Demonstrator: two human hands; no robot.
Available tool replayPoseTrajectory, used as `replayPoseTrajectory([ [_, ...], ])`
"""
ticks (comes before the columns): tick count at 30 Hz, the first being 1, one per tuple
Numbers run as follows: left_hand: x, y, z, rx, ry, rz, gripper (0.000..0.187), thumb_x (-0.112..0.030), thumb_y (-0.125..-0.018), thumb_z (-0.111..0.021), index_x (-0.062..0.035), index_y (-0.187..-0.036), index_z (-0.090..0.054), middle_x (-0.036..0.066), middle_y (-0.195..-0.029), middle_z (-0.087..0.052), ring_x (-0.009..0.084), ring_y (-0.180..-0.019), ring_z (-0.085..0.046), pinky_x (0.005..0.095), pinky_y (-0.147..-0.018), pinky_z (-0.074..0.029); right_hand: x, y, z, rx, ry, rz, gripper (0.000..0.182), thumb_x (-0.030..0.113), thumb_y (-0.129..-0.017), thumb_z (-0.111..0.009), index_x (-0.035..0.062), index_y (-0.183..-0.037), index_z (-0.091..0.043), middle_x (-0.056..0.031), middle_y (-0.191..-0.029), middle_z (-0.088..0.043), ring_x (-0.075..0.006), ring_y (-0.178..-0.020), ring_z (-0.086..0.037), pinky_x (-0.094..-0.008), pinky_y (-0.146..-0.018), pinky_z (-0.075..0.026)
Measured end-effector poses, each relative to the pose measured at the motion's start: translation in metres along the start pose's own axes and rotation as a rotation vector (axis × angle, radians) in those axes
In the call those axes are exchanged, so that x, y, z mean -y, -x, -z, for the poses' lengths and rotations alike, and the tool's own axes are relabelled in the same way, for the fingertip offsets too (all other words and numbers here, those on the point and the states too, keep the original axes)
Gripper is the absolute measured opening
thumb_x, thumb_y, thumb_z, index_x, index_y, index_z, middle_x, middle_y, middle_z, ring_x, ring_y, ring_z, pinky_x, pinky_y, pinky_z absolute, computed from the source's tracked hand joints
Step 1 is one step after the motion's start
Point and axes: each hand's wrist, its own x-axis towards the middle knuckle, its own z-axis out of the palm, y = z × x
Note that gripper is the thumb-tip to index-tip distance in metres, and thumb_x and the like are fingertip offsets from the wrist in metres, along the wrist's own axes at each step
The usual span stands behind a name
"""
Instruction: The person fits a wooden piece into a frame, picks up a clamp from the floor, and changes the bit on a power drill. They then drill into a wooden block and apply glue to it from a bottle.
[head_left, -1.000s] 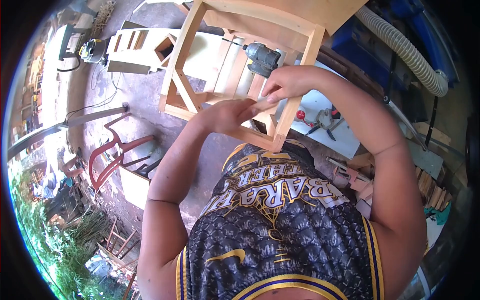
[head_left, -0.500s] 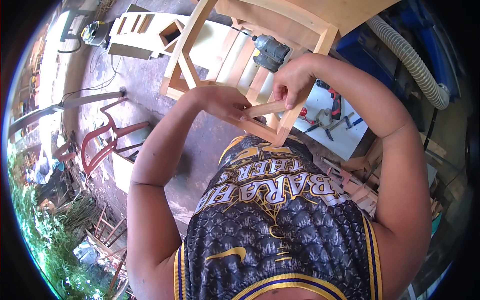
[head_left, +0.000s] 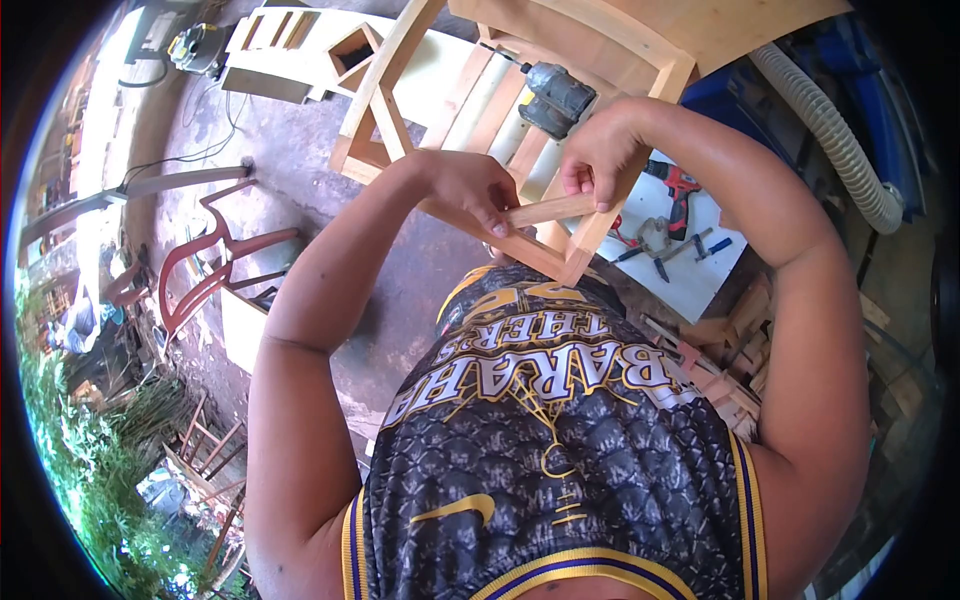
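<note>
Two hands, left hand (head_left: 470, 190) and right hand (head_left: 598, 160), pinch one wooden strip (head_left: 548, 210) above one frame (head_left: 520, 250).

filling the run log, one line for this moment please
left hand + right hand: hold short pale wooden strip | at pale wooden frame corner

The short stick (head_left: 545, 211) and the frame (head_left: 575, 252) are pale bare wood, smooth and matt. The drill (head_left: 556, 98) has a dull grey metal body. The hose (head_left: 835, 130) is ribbed plastic; the floor (head_left: 290, 150) is rough concrete.
</note>
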Motion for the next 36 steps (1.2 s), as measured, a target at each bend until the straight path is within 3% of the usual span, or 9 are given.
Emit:
replayPoseTrajectory([
  [8, -0.005, -0.001, -0.003, -0.003, 0.023, 0.019, 0.059, -0.03, -0.069, -0.085, 0.0031, -0.112, -0.062, 0.01, -0.096, -0.07, 0.0179, -0.09, -0.065, 0.0293, -0.082, -0.049, -0.009, -0.002, 0.008, 0.086, -0.023, 0.021, 0.059, 0.021, -0.069, -0.085, -0.001, -0.118, -0.061, -0.0075, -0.1, -0.066, -0.0153, -0.091, -0.062, -0.0292, -0.08, -0.049],
  [10, -0.004, -0.002, -0.005, -0.012, 0.035, 0.036, 0.059, -0.029, -0.068, -0.086, 0.003, -0.112, -0.062, 0.009, -0.094, -0.07, 0.0178, -0.089, -0.065, 0.029, -0.08, -0.048, -0.012, -0.006, 0.009, 0.109, -0.049, 0.061, 0.062, 0.03, -0.069, -0.085, -0.0026, -0.117, -0.063, -0.0101, -0.103, -0.068, -0.0172, -0.097, -0.063, -0.0292, -0.085, -0.048],
  [17, -0.002, -0.006, -0.004, 0.011, 0.084, 0.042, 0.058, -0.027, -0.067, -0.087, 0.0037, -0.109, -0.062, 0.009, -0.094, -0.069, 0.0171, -0.089, -0.065, 0.0284, -0.081, -0.048, -0.008, -0.004, 0.008, 0.082, -0.084, 0.032, 0.06, 0.028, -0.071, -0.084, -0.0022, -0.118, -0.062, -0.0092, -0.104, -0.068, -0.0156, -0.096, -0.063, -0.0288, -0.085, -0.048],
  [19, -0.003, -0.006, -0.004, 0.016, 0.118, 0.041, 0.058, -0.026, -0.067, -0.087, 0.0039, -0.109, -0.062, 0.009, -0.094, -0.069, 0.0168, -0.089, -0.065, 0.0283, -0.08, -0.048, -0.009, -0.007, 0.008, 0.097, -0.071, 0.031, 0.058, 0.02, -0.069, -0.084, -0.0013, -0.117, -0.06, -0.0068, -0.1, -0.066, -0.0147, -0.089, -0.062, -0.0289, -0.08, -0.049],
  [29, 0.0, -0.007, -0.007, 0.002, 0.132, 0.016, 0.057, -0.024, -0.066, -0.088, 0.0034, -0.109, -0.062, 0.008, -0.092, -0.069, 0.0165, -0.086, -0.064, 0.0283, -0.079, -0.048, -0.013, -0.007, 0.009, 0.066, -0.043, 0.065, 0.062, 0.025, -0.066, -0.085, -0.0002, -0.117, -0.061, -0.0065, -0.097, -0.064, -0.0157, -0.09, -0.061, -0.0286, -0.08, -0.048],
  [32, 0.0, -0.009, -0.008, 0.009, 0.164, 0.035, 0.057, -0.025, -0.066, -0.088, 0.0034, -0.108, -0.062, 0.008, -0.091, -0.069, 0.0165, -0.085, -0.064, 0.0283, -0.078, -0.048, -0.011, -0.006, 0.01, 0.086, -0.03, 0.06, 0.064, 0.027, -0.069, -0.083, -0.0029, -0.12, -0.059, -0.0078, -0.101, -0.066, -0.0166, -0.094, -0.061, -0.0291, -0.082, -0.047],
  [36, 0.001, -0.01, -0.009, 0.004, 0.107, 0.05, 0.058, -0.031, -0.065, -0.087, 0.0019, -0.107, -0.063, 0.009, -0.093, -0.069, 0.0183, -0.088, -0.064, 0.0293, -0.079, -0.048, -0.012, -0.007, 0.01, 0.112, -0.049, 0.066, 0.068, 0.028, -0.07, -0.083, -0.0032, -0.124, -0.055, -0.0081, -0.099, -0.065, -0.0172, -0.093, -0.06, -0.0297, -0.081, -0.046],
])
